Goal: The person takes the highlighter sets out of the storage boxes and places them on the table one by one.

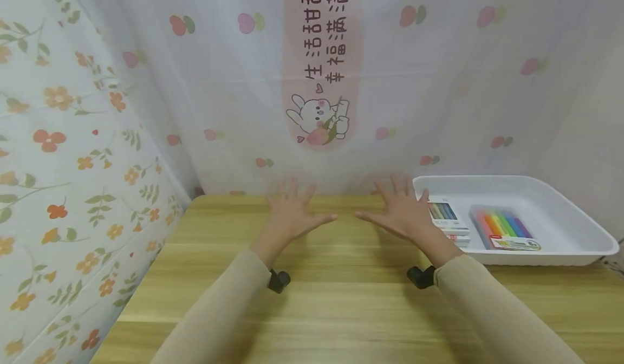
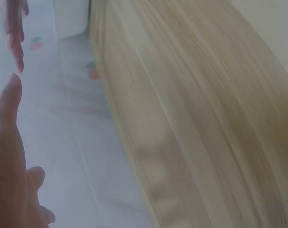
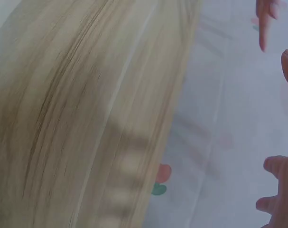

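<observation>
Both hands are held out over the far part of a wooden table (image 1: 331, 310), fingers spread and thumbs pointing toward each other. My left hand (image 1: 292, 215) holds nothing; in the left wrist view the same left hand (image 2: 8, 156) shows at the left edge. My right hand (image 1: 402, 209) is also bare of any object and overlaps the left end of a white tray (image 1: 556, 258) in the head view. Along the right edge of the right wrist view, part of that right hand (image 3: 281, 185) appears. A gap separates the two thumb tips.
Inside the tray lie a clear case of rainbow-coloured sticks (image 1: 504, 226) and white boxes (image 1: 448, 223) with a coloured-stick picture. A white curtain (image 1: 219, 98) with fruit prints hangs behind the table; a flowered curtain (image 1: 73, 158) hangs at the left.
</observation>
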`<state>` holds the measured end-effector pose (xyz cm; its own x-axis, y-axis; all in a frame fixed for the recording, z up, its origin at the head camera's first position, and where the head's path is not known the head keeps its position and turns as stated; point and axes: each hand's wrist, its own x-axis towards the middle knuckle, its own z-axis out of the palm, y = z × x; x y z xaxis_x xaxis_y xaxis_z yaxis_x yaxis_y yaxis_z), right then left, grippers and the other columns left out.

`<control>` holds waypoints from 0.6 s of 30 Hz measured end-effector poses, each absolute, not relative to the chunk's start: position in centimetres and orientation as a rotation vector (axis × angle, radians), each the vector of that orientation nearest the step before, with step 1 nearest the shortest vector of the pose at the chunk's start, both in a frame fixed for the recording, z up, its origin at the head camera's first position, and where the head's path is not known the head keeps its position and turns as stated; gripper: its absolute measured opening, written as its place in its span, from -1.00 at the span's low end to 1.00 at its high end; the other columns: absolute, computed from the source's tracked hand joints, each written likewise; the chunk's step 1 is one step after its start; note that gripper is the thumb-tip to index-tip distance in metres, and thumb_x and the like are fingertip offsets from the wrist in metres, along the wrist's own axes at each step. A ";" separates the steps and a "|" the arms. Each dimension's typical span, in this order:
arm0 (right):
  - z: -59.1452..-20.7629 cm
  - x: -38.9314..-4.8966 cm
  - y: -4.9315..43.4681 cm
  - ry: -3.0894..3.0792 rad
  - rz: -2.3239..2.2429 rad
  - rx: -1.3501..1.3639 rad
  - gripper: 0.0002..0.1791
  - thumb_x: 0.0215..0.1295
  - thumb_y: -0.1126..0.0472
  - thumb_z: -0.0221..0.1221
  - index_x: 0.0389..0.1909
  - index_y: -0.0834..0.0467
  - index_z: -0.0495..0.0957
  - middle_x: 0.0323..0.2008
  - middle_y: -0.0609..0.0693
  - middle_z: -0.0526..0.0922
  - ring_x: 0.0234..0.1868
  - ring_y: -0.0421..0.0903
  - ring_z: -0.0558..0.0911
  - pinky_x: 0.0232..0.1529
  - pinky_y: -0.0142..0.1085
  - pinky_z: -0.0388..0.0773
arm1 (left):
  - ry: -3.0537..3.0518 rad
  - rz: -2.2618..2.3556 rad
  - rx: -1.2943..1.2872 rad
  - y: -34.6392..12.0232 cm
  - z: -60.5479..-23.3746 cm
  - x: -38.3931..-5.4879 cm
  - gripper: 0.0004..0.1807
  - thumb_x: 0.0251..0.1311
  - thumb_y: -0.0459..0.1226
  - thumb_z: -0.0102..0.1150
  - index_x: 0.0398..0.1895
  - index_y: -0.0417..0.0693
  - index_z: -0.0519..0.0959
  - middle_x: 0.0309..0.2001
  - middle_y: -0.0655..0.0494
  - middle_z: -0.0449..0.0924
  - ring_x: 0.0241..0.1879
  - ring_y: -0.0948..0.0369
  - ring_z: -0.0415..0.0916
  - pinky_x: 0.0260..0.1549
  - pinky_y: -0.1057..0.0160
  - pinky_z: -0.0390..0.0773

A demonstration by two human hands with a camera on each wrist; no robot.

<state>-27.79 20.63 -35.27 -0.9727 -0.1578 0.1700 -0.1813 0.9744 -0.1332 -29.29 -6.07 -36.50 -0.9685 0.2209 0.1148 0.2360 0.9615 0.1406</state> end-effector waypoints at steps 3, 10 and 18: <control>-35.4 -27.4 21.5 -2.956 0.248 0.263 0.20 0.08 -0.73 -0.10 0.63 -0.12 -0.03 0.62 0.27 -0.09 0.57 0.52 -0.14 0.30 0.65 -0.18 | -3.014 -0.315 -0.379 -5.3 -36.6 -29.1 0.18 0.02 0.63 -0.16 0.65 0.31 -0.07 0.66 -0.16 -0.29 0.63 -0.25 -0.37 0.42 -0.53 -0.24; -34.5 -26.0 23.8 -2.900 0.401 0.274 0.08 0.25 -0.56 0.01 0.61 0.01 0.05 0.60 0.33 -0.03 0.57 0.49 -0.11 0.37 0.57 -0.16 | -2.983 -0.645 -0.433 -3.0 -36.5 -28.4 0.15 0.17 0.48 -0.01 0.66 0.13 -0.13 0.65 -0.17 -0.20 0.63 -0.17 -0.20 0.52 -0.34 -0.07; -33.4 -23.8 27.1 -2.811 0.491 0.273 -0.02 0.36 -0.41 0.04 0.61 0.08 0.04 0.59 0.37 -0.05 0.53 0.57 -0.08 0.39 0.54 -0.13 | -2.920 -0.849 -0.457 -0.3 -36.5 -27.7 0.11 0.24 0.46 -0.09 0.66 0.08 -0.15 0.65 -0.13 -0.13 0.64 -0.12 -0.18 0.53 -0.30 -0.03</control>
